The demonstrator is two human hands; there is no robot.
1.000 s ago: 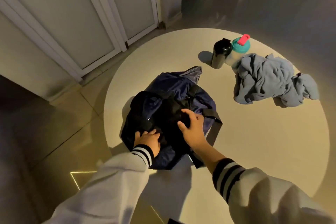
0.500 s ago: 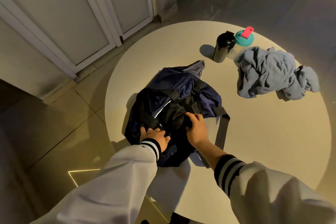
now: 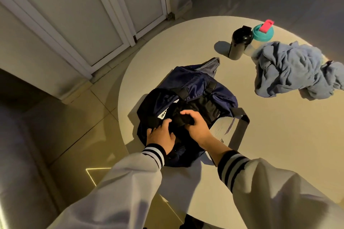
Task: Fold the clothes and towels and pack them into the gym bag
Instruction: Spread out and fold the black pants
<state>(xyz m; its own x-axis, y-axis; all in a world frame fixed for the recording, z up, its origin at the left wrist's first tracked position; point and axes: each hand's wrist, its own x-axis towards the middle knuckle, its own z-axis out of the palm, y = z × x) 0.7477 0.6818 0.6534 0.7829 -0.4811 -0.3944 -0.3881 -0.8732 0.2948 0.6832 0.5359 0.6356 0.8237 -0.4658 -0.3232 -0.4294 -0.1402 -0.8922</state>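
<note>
The fingers (image 3: 186,112) of the right hand (image 3: 198,128) were clamped on a black soft garment (image 3: 183,120) in the mouth of the navy-blue fabric gym bag (image 3: 195,83), at the centre of the frame. The left hand (image 3: 161,135) pressed its spread fingers on the bag's dark near edge. The bag stood on the round white bench (image 3: 270,145). A crumpled grey-blue towel (image 3: 290,69) lay at the upper right, well apart.
</note>
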